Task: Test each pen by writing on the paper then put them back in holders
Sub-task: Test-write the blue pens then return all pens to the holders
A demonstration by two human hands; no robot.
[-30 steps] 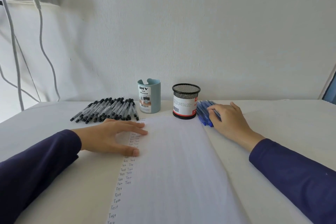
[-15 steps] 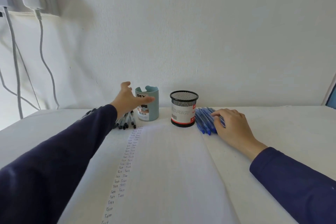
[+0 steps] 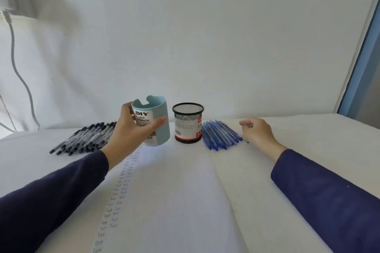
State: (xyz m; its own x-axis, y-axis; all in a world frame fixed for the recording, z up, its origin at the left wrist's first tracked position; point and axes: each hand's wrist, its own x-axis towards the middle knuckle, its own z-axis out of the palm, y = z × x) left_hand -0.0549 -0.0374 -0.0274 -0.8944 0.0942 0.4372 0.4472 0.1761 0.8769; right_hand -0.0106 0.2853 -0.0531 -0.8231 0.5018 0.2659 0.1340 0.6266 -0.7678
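Head view: above the paper point(image 3: 174, 201), the blue holder point(image 3: 164, 134), standing a moment ago, is now raised and tilted, the left hand point(image 3: 127, 135) wrapped around it, near the black pens point(image 3: 86, 137); returning them probably begins. The right hand point(image 3: 259, 133) curls beside the blue pens point(image 3: 220, 134); I cannot tell if it holds one.

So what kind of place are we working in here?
Likely a home or office desk against a wall: blue holder, mesh holder, black pens and blue pens beside them, a socket with a cable.
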